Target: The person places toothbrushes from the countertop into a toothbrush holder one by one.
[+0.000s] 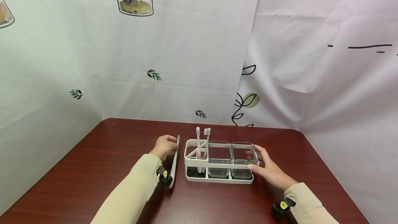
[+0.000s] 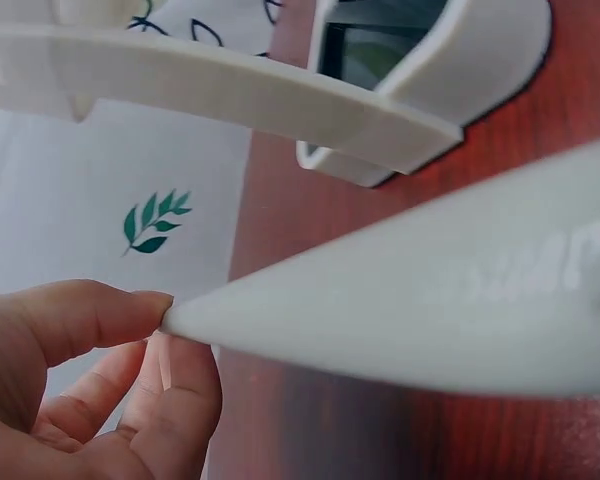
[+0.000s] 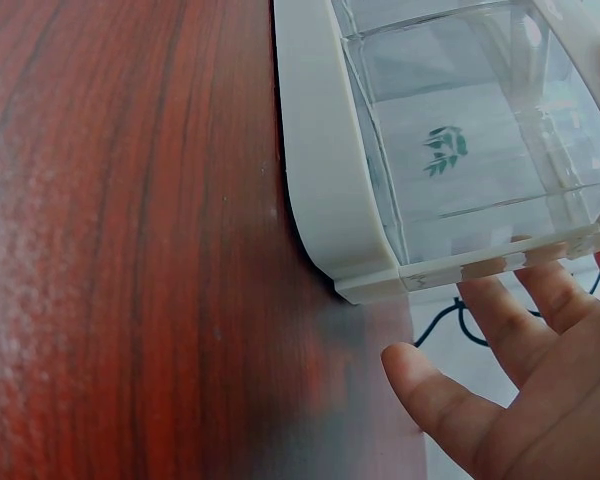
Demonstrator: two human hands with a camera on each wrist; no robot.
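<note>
My left hand pinches a white toothbrush by its narrow upper part between thumb and fingers. Its bristle end points up and its thick handle slants down, left of a white toothbrush holder. In the left wrist view, the tapered handle bears faint lettering. My right hand grips the holder's right end, thumb on the front rail and fingers around the side. Inside the holder's left section stand a pink toothbrush and a grey-white toothbrush. Two clear cups fill its other sections.
The holder stands on a dark red wood-grain table. White cloth printed with leaves and jars hangs behind the table and along its sides.
</note>
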